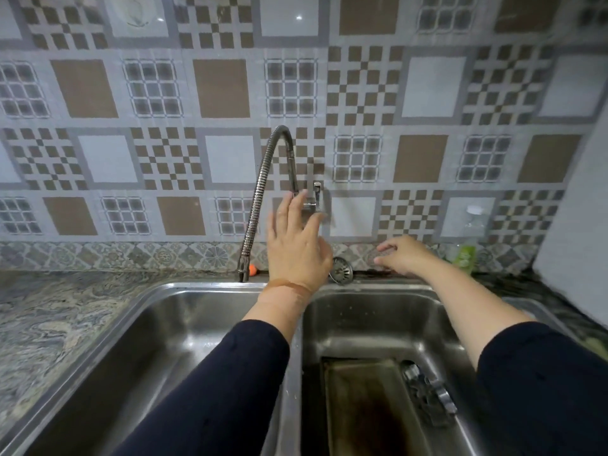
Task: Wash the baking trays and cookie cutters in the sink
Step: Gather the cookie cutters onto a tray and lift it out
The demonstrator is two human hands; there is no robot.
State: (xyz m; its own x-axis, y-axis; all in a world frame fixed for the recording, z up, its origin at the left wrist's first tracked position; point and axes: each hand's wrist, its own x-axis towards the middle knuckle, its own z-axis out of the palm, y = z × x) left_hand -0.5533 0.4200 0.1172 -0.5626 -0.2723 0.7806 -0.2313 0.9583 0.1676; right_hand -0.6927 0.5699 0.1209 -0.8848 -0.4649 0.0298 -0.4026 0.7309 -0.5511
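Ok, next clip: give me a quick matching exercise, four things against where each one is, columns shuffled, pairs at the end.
Things:
1. baking tray
2. left hand
3. sink strainer
4. green bottle

Places:
A. on the ledge behind the sink, leaning against the wall
B. raised at the tap handle on the wall
C. lying in the right sink basin
D. standing at the wall near the right corner

Pairs: 1-C, 2-B, 3-A, 4-D
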